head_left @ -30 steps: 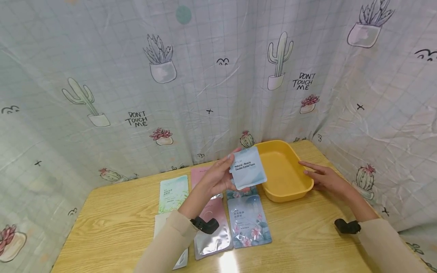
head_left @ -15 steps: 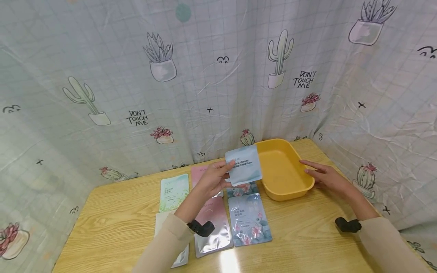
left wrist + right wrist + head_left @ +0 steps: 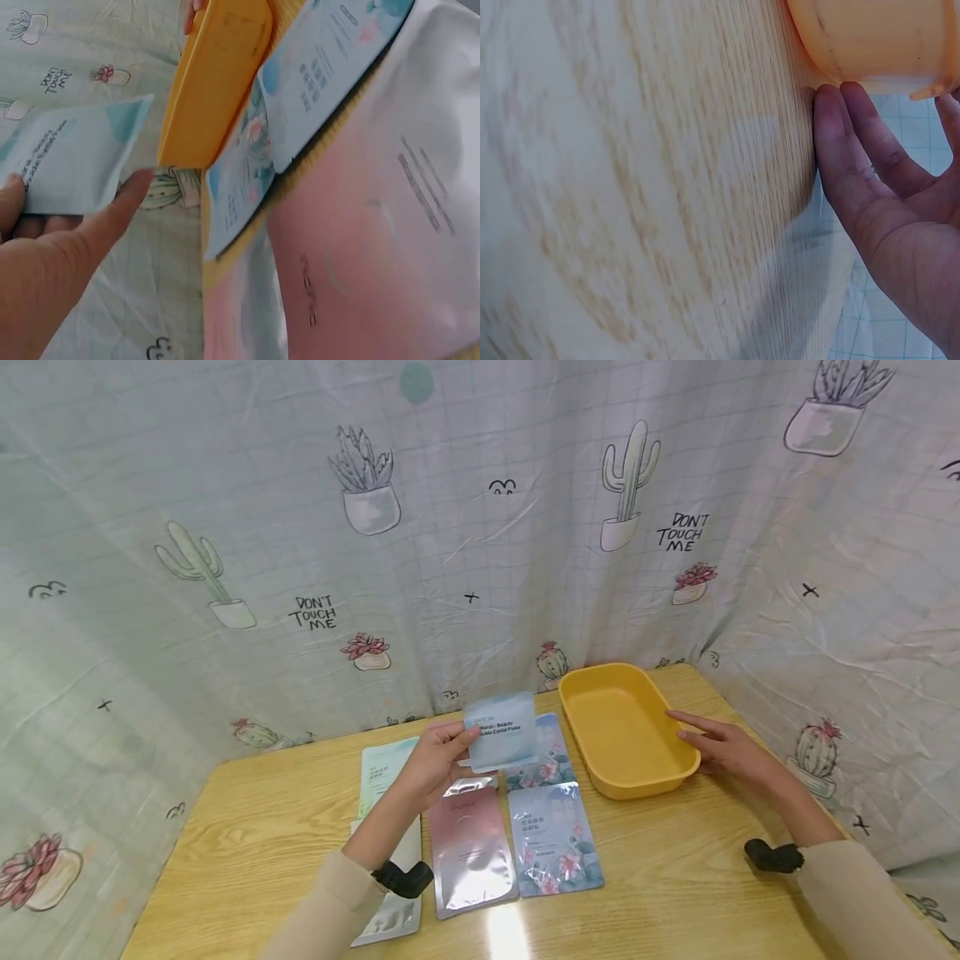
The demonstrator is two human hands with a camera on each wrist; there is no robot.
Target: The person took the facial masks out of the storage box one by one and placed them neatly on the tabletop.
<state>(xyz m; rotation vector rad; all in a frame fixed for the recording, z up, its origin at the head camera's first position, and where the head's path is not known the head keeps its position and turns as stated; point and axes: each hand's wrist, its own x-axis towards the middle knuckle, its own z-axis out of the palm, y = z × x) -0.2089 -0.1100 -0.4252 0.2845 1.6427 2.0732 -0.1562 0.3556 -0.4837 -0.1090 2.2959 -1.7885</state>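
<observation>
My left hand [image 3: 438,756] pinches a small light-blue sachet [image 3: 512,745] between thumb and fingers, holding it above the packets. Its print reads "Double Eyelid Paste". In the left wrist view the sachet [image 3: 79,161] sticks out past the thumb. My right hand [image 3: 723,750], its fingers fairly straight, rests against the right side of a yellow plastic tray [image 3: 626,727]. From the right wrist view, fingertips [image 3: 831,112] touch the tray's outer wall [image 3: 889,41] low down by the table. The tray has nothing in it.
Face mask packets lie in rows on the wooden table [image 3: 247,827]: blue floral ones [image 3: 557,843], a pink one [image 3: 468,839] and a green one [image 3: 377,768], partly under the left arm. A cactus-print curtain [image 3: 420,568] hangs behind the table and along its right side.
My left hand has moved left with the sachet, away from the tray and over the back packets. The right hand stays at the tray's side. The view has shifted slightly.
</observation>
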